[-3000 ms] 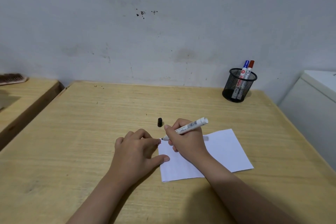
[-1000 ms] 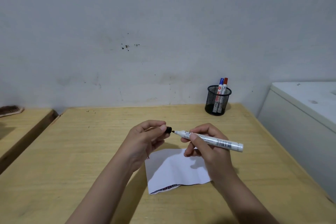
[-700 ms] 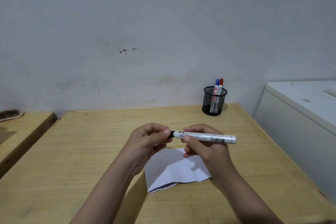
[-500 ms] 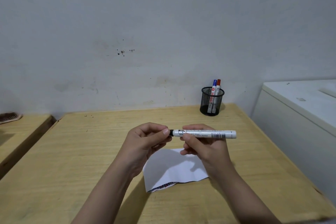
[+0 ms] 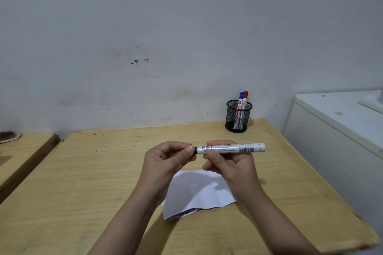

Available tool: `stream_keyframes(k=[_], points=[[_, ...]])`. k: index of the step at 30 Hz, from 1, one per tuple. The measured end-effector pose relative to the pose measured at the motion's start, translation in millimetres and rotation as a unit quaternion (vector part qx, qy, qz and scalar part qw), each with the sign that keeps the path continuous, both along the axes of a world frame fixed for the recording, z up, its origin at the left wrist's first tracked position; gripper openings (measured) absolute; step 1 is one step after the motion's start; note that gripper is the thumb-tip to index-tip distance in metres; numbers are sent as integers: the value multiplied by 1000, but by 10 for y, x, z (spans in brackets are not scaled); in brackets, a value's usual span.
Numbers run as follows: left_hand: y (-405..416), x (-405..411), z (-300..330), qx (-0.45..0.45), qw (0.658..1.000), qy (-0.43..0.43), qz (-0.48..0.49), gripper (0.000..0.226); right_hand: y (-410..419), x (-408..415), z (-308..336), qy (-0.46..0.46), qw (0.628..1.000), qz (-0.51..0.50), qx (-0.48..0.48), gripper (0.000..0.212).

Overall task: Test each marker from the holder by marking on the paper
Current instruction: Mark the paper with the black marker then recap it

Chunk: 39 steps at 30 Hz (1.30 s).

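White marker [image 5: 230,148] — black cap [image 5: 195,150] on, held level.

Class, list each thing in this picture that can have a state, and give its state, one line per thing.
Black marker: held level, cap on or nearly on.
Left hand: pinching the cap.
Right hand: gripping the barrel.
Paper: flat, marked at its near edge.
Holder: upright, holding two capped markers.

Wooden table [image 5: 83,172] against a stained grey wall [image 5: 186,37]. A second wooden surface [image 5: 22,151] beside its left edge carries a brush [image 5: 9,136]; a white cabinet [image 5: 335,130] adjoins its right edge.
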<state>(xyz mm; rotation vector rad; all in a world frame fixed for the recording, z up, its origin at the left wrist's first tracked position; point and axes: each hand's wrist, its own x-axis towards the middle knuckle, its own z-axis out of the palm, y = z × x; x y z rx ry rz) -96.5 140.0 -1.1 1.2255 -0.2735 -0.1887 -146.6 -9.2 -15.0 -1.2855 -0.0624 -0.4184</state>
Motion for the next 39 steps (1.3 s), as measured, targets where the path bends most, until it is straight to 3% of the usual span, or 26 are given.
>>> stream_keyframes(k=[3,5,6,8,10,12,16,17,19,21,28,33,39], points=[[-59,48,-52,-18,999,-1,49,18,8,36,-57,71,997,-14,1,31],[-95,108,-80,26,994,-38,101,11,-17,36,-125,75,988,-76,-108,25],[-120,138,-86,50,990,-58,119,7,-54,39,-155,35,970,-132,-200,21],[-203,194,-63,74,986,-82,123,5,-193,87,-200,-95,874,-236,-414,28],[-330,246,-4,84,987,-96,99,6,-364,192,-188,-149,763,-288,-560,44],[-467,317,66,83,988,-105,73,7,-501,307,-149,-164,722,-307,-598,49],[-729,529,192,92,984,-140,57,13,-734,498,-54,-209,728,-305,-577,48],[-796,599,203,106,981,-149,64,15,-806,538,0,-197,745,-311,-556,56],[-956,793,178,154,970,-165,89,17,-983,640,143,-145,814,-305,-473,74],[-1124,1020,96,213,955,-177,105,19,-1186,792,305,-104,866,-286,-397,80],[-1812,1615,-178,302,909,-269,104,33,-1901,1547,668,-70,860,-361,-353,67],[-2163,1832,-298,333,885,-303,118,39,-2128,1974,396,-23,851,-362,-379,65],[-2204,1876,-450,312,885,-317,137,37,-2200,2146,-29,51,846,-303,-436,61]])
